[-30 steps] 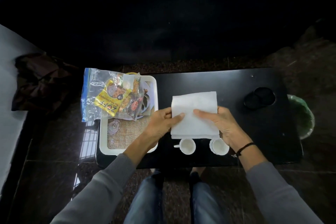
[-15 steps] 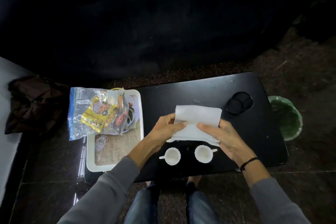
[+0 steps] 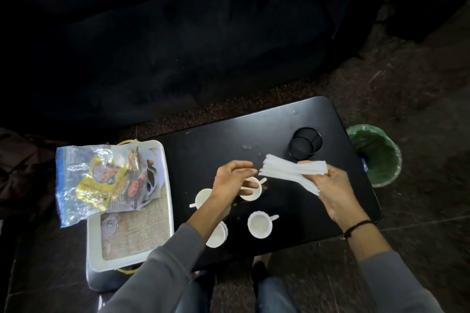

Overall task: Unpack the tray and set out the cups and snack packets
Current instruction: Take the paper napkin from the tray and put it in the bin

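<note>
A white tray [image 3: 167, 185] with a woven mat sits at the black table's [image 3: 254, 129] left end. A clear zip bag of snack packets [image 3: 101, 180] lies across the tray's far part. Several small white cups stand on the table: one [image 3: 260, 224] near the front, one [image 3: 202, 198] and one [image 3: 216, 236] partly behind my left arm, one [image 3: 251, 188] under my left hand. My right hand [image 3: 333, 185] grips a folded stack of white napkins [image 3: 292, 171] above the table. My left hand [image 3: 232, 183] hovers with curled, parted fingers by the stack's left end, holding nothing.
A black ring-shaped cup holder [image 3: 304, 143] sits at the table's far right. A green-lined bin [image 3: 376, 155] stands on the floor beyond the right edge. A dark sofa fills the background. Dark cloth [image 3: 23, 168] lies at the left. My knees are below the table's front edge.
The napkin stack lay flat under both hands; now my right hand holds it lifted and turned edge-on, my left hand has let go, and more cups show beneath.
</note>
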`<action>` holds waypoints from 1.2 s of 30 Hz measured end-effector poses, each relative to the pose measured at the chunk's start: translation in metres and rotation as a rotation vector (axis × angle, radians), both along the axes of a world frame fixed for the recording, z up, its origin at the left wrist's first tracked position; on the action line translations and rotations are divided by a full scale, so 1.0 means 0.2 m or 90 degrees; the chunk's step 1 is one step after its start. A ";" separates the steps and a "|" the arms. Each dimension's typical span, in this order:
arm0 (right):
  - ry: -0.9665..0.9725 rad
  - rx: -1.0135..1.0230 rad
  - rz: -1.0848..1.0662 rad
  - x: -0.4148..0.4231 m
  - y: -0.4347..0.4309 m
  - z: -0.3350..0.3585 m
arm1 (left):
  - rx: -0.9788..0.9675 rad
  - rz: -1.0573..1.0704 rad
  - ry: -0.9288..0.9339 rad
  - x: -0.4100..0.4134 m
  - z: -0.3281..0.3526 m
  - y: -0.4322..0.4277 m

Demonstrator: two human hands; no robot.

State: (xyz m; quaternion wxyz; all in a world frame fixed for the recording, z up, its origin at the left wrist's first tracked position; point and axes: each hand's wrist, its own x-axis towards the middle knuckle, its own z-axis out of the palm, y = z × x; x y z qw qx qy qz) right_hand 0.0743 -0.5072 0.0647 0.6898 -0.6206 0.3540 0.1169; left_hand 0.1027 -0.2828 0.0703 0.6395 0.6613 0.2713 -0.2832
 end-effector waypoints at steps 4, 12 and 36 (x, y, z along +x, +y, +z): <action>-0.021 -0.155 -0.069 0.15 -0.18 0.01 | 0.009 -0.040 -0.010 0.07 -0.02 -0.10; -0.074 -0.629 0.239 0.47 -0.34 -0.01 | -0.008 -0.057 -0.003 0.17 -0.10 -0.23; -0.005 -0.641 0.377 0.59 -0.29 -0.21 | 0.018 -0.125 0.008 0.30 -0.26 -0.42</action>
